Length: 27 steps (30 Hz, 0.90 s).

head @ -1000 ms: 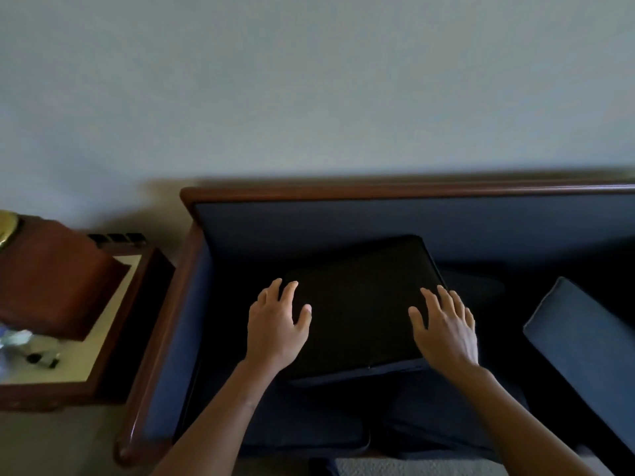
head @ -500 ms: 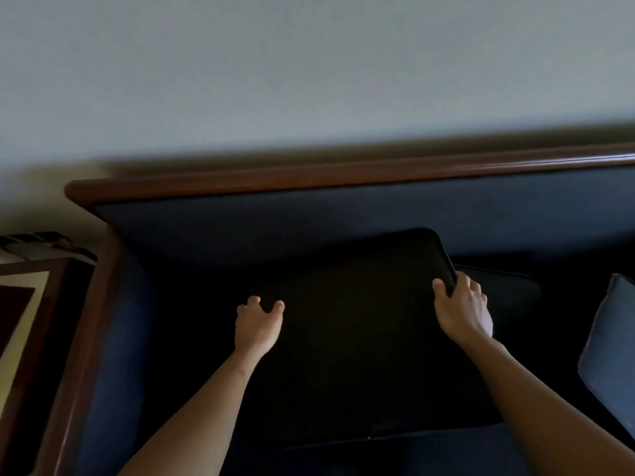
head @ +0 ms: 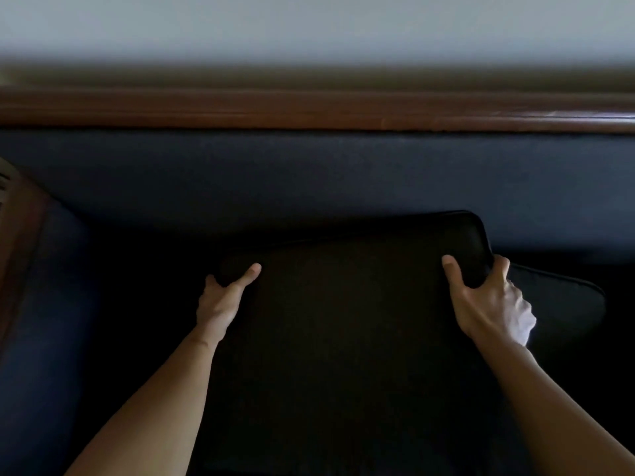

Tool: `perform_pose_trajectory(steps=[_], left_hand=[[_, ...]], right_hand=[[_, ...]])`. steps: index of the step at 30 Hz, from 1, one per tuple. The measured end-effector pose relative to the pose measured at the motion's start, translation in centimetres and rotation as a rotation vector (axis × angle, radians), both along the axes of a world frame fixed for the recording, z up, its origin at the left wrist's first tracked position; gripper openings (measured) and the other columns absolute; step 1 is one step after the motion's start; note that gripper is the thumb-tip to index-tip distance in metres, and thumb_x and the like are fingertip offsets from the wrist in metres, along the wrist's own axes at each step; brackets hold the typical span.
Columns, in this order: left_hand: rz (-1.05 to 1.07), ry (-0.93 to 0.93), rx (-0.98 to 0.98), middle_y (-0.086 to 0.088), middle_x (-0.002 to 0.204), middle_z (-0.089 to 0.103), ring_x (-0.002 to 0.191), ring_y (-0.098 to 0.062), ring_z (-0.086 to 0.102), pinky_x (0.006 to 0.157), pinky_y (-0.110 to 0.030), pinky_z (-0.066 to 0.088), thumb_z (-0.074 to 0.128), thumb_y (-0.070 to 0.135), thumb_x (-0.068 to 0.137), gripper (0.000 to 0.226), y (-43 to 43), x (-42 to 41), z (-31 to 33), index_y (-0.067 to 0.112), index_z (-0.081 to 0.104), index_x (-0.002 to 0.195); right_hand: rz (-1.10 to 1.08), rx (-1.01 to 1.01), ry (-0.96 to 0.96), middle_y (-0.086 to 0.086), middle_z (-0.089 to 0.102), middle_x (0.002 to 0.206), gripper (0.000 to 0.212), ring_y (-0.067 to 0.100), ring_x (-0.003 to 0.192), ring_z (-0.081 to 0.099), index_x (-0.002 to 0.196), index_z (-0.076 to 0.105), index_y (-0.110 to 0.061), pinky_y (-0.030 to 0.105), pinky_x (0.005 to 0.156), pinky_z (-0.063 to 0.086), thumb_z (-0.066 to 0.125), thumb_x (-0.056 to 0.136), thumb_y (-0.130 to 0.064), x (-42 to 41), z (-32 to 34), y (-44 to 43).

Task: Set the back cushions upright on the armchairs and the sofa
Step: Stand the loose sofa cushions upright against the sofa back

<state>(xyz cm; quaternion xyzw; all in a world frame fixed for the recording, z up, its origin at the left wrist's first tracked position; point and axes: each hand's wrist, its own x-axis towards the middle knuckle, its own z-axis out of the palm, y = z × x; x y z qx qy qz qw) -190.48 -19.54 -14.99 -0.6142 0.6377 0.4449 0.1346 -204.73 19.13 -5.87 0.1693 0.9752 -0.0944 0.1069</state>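
Observation:
A dark back cushion (head: 343, 321) lies flat on the seat of the blue sofa (head: 309, 173), its far edge near the backrest. My left hand (head: 223, 297) grips the cushion's far left corner, thumb on top and fingers hidden under the edge. My right hand (head: 488, 300) is wrapped around the far right corner, thumb on top. A second dark cushion (head: 563, 297) lies flat just to the right, partly behind my right hand.
A wooden rail (head: 309, 109) tops the sofa's backrest, against a pale wall (head: 309, 25). The sofa's left wooden armrest (head: 20, 242) rises at the left edge of view.
I have leaned in closer to the sofa. Both hands slid up the cushion to its far corners and closed on them. The side table has left the view.

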Motion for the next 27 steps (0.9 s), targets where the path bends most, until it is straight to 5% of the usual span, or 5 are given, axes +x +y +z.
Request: perform_pose_trajectory(steps=[7, 15, 21, 27], left_hand=[[0.015, 0.074, -0.059, -0.014, 0.166, 0.039, 0.149, -0.043, 0.040, 0.117, -0.057, 0.038, 0.080, 0.084, 0.063, 0.131, -0.2, 1.6, 2.2, 0.023, 0.026, 0.167], [0.104, 0.351, -0.215, -0.009, 0.152, 0.056, 0.138, -0.038, 0.054, 0.112, -0.052, 0.047, 0.082, 0.084, 0.055, 0.126, -2.0, 5.5, 11.8, 0.023, 0.041, 0.157], [0.280, 0.645, -0.413, -0.006, 0.165, 0.044, 0.151, -0.033, 0.040, 0.119, -0.044, 0.032, 0.067, 0.097, 0.062, 0.129, -5.1, 8.8, 20.5, 0.028, 0.031, 0.165], [0.414, 1.021, -0.384, 0.039, 0.130, 0.050, 0.126, 0.017, 0.044, 0.117, -0.029, 0.025, 0.068, 0.085, 0.077, 0.102, -6.4, 12.0, 25.7, 0.032, 0.042, 0.160]], right_hand=[[0.007, 0.026, 0.046, 0.027, 0.065, 0.122, 0.110, 0.052, 0.104, 0.065, 0.140, 0.041, -0.012, 0.051, 0.077, 0.042, 0.030, 0.076, -0.101, 1.2, 1.3, -0.2], [0.007, -0.198, 0.282, 0.021, 0.066, 0.125, 0.096, 0.048, 0.106, 0.064, 0.134, 0.044, -0.017, 0.053, 0.083, 0.044, 0.051, 0.076, -0.094, 4.9, 9.1, -3.1], [0.062, -0.472, 0.492, 0.020, 0.062, 0.134, 0.103, 0.049, 0.108, 0.063, 0.142, 0.040, -0.015, 0.056, 0.088, 0.046, 0.052, 0.075, -0.092, 7.2, 16.0, -6.6], [0.039, -0.807, 0.451, 0.019, 0.061, 0.128, 0.104, 0.043, 0.113, 0.059, 0.137, 0.032, -0.016, 0.053, 0.094, 0.043, 0.051, 0.072, -0.096, 10.4, 18.0, -8.0]])
